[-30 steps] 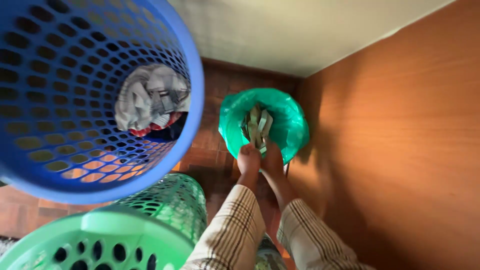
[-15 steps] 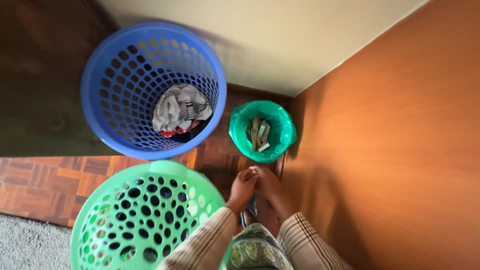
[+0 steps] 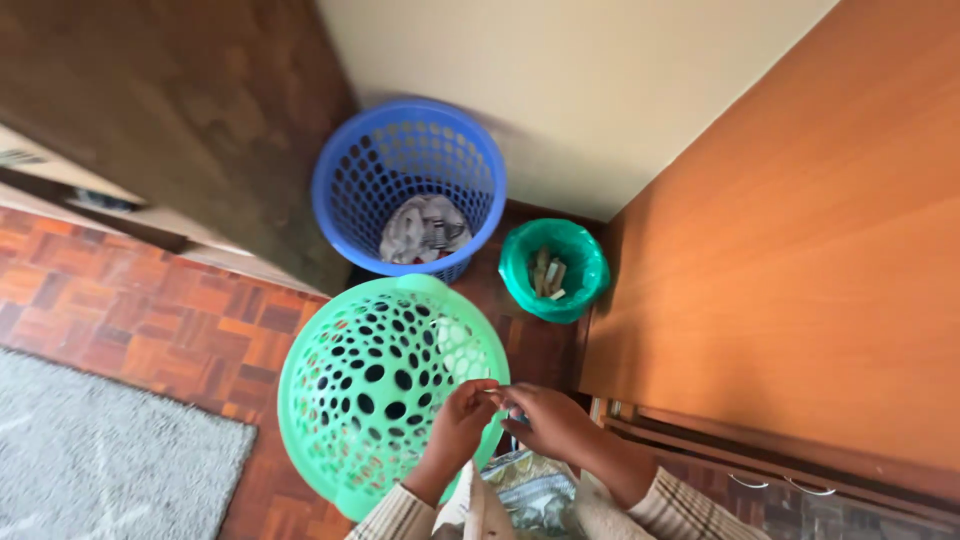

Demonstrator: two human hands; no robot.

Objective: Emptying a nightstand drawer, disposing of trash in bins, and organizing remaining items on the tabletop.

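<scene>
My left hand (image 3: 462,420) and my right hand (image 3: 548,420) meet at the fingertips, low in the view, just over the near rim of a light green perforated basket (image 3: 340,400). Both hands have curled fingers and no object shows between them. Plaid sleeves cover my forearms. Beyond the hands, a small green bin lined with a green bag (image 3: 578,292) stands in the corner and holds several pale strips (image 3: 548,275). To its left a blue perforated basket (image 3: 345,170) holds crumpled grey and white cloth (image 3: 425,228).
An orange wooden cabinet side (image 3: 800,250) fills the right. Dark wooden furniture (image 3: 200,120) stands at the upper left, with a cream wall (image 3: 600,90) behind the baskets. The floor is reddish parquet (image 3: 150,320) with a grey rug (image 3: 90,460) at the lower left.
My hands have come back from the small green bin and now meet near the green basket's rim. The view has pulled up and away, so all three containers look smaller.
</scene>
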